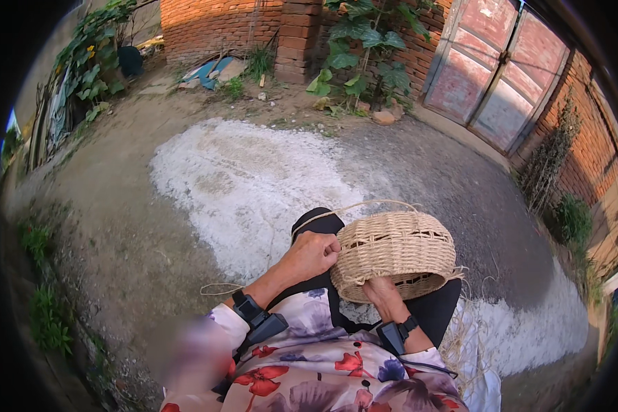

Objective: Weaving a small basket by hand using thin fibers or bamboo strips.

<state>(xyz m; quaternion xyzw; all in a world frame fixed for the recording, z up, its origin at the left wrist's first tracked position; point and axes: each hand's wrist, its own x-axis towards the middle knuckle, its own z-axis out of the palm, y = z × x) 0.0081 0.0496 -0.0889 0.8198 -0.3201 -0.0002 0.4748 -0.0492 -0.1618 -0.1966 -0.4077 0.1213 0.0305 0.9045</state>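
Straw-coloured woven basket (pixel 397 253) lies tipped on person's lap, mouth facing near, centre-right of view. Left hand (pixel 312 255) closed at basket's left wall, fingers pinching pale strand (pixel 353 206) that arcs over top. Right hand (pixel 383 294) curled under near rim, gripping it. Judged step: weaving, working strand into side wall. Next move calls for pulling strand snug while right hand keeps basket from turning. Loose straw (pixel 460 329) lies just right of lap.
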